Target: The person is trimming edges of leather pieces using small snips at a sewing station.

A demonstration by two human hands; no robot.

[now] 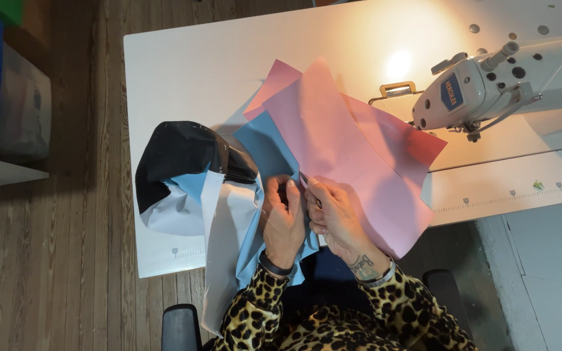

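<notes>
Person is sitting at a white table (183,58), both hands working at the near edge, close together and almost touching

Left hand (283,218) is lying on the blue fabric (265,146), fingers curled down and pinching the fabric edge right where it meets the pink. Black band is sitting on that wrist

Right hand (336,218) is gripping a small metal tool (304,179), thin tip is poking out above the fingers and pointing at the seam between blue and pink. Fingers are clenched round it; cannot tell what kind of tool it is, most of it is hidden in the hand. Metal bracelet and a tattoo are showing on that wrist

Pink fabric (339,140) is lying spread across the table centre, overlapping the blue, its far right corner is reaching toward the sewing machine (489,84). Its near edge is hanging over the table edge beside the right hand

Blue fabric is mostly tucked under the pink, with a strip running down off the table under the left hand

Black fabric (177,153) is bunched to the left of the blue, with white fabric (226,221) under it draping off the table edge toward the person's lap

Sewing machine is standing at the right end of the table, well apart from the hands, its lamp is throwing a bright spot on the table

Leopard-print sleeves (261,318) are covering both forearms. Wooden floor (66,260) is showing to the left of the table
</notes>
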